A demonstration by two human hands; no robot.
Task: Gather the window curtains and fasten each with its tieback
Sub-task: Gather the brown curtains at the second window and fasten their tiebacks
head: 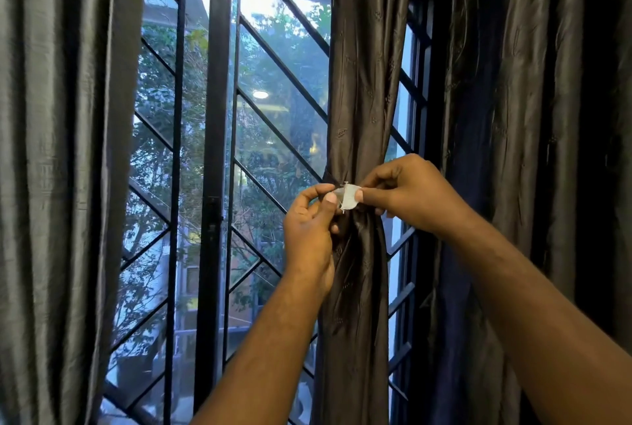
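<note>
A dark brown curtain (359, 82) hangs in the middle, bunched into a narrow waist at hand height. A tieback (348, 197) wraps that waist; its pale white end patch shows at the front. My left hand (309, 229) pinches the left end of the tieback with thumb and forefinger. On the other side, my right hand (407, 190) pinches the white patch. Both hands meet in front of the gathered fabric. The rest of the tieback is hidden behind the curtain and my fingers.
A grey curtain (58, 168) hangs loose at the left. Another dark curtain (519, 116) hangs loose at the right. Behind them stands a window (273, 99) with a black diagonal metal grille (219, 116), trees beyond the glass.
</note>
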